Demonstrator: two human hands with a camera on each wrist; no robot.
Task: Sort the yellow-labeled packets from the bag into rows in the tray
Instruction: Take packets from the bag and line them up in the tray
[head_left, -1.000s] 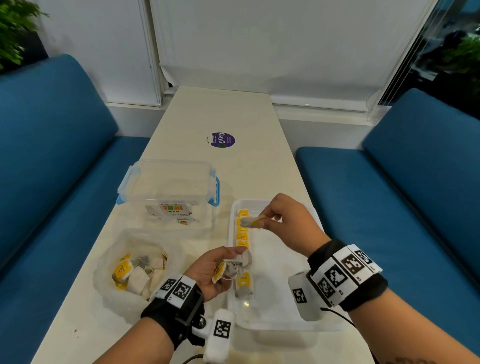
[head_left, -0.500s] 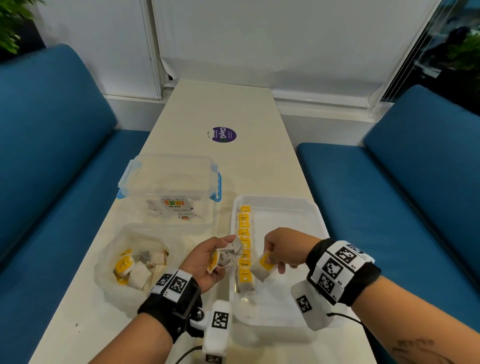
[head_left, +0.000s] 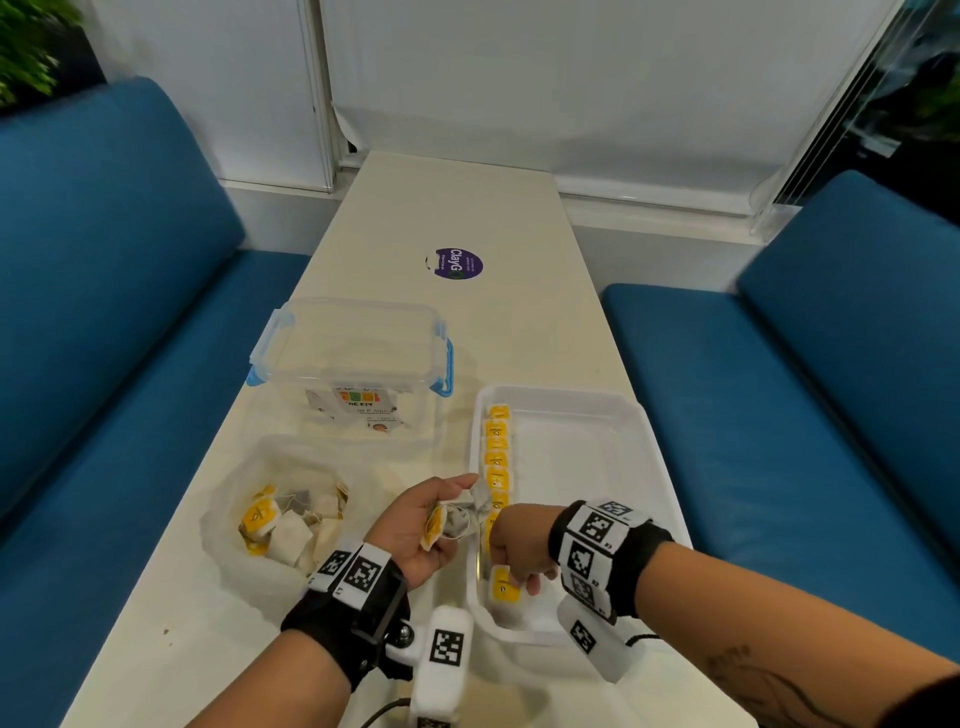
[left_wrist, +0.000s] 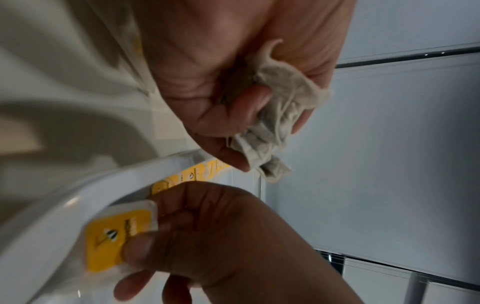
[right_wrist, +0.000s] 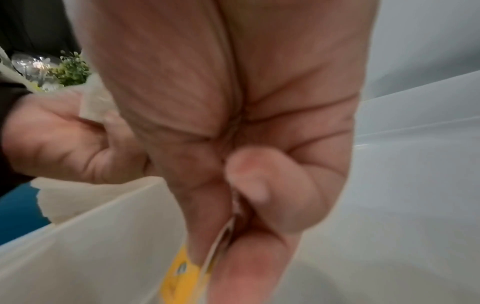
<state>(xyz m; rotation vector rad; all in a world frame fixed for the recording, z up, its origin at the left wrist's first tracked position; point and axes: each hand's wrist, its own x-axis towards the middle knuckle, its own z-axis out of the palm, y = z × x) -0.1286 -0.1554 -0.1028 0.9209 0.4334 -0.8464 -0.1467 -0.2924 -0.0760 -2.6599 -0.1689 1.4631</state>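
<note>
A white tray (head_left: 587, 519) lies at the table's near right, with a row of yellow-labeled packets (head_left: 496, 452) along its left wall. My right hand (head_left: 522, 558) pinches one yellow-labeled packet (head_left: 505, 587) (left_wrist: 118, 238) (right_wrist: 187, 269) low at the near end of that row. My left hand (head_left: 426, 525) hovers beside the tray's left rim and grips a small bunch of packets (head_left: 460, 517) (left_wrist: 275, 115). The clear bag (head_left: 283, 519), holding more packets, sits left of the left hand.
A clear plastic box (head_left: 353, 358) with blue clips stands behind the bag. A purple round sticker (head_left: 458, 263) lies farther up the long white table (head_left: 467, 208). Blue sofas flank the table on both sides.
My right hand carried its packet from the far end of the row back toward me and lowered it to the row's near end. The left hand kept its bunch and shifted slightly.
</note>
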